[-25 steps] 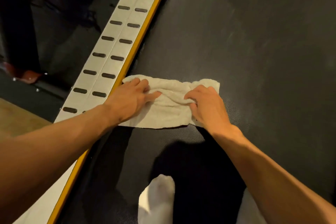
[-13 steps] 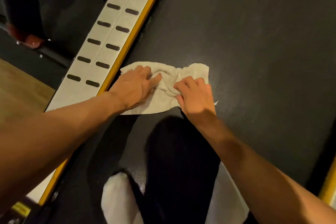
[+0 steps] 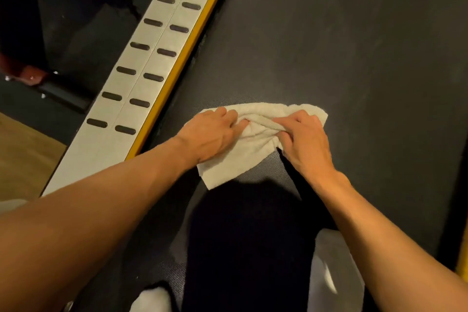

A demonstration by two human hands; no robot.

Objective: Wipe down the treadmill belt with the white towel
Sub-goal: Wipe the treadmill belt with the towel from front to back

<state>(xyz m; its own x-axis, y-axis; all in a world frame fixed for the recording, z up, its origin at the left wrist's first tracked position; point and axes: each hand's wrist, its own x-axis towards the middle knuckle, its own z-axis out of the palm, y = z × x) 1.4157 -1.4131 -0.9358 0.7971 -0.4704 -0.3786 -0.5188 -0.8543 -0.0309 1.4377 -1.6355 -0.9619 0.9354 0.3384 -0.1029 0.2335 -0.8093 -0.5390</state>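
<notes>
Hands, two, bare, both working the white towel (image 3: 235, 162).

Left hand (image 3: 212, 132): we are curling its fingers into the cloth near the towel's left end and gathering a fold under the fingertips.

Right hand (image 3: 304, 139): we are pinching a raised ridge of cloth between the thumb and bent fingers. We are judging that this bunching is giving us a thicker pad and a firmer hold than a flat sheet would, so the cloth is not slipping from under the palms during a stroke.

White towel: lying crumpled on the treadmill belt (image 3: 329, 45), near its left edge, with one loose corner trailing toward us below the left wrist.

Treadmill belt: dark and textured, stretching ahead and rightward beyond the towel. We are reckoning that much wiping is remaining.

Yellow strip (image 3: 186, 50) and pale side rail (image 3: 141, 63) with dark grip pads: bordering the belt just beside the left hand.

Dark trouser leg (image 3: 240, 235) and white sock (image 3: 152, 299): we are crouching on the belt, presumably for reach.
</notes>
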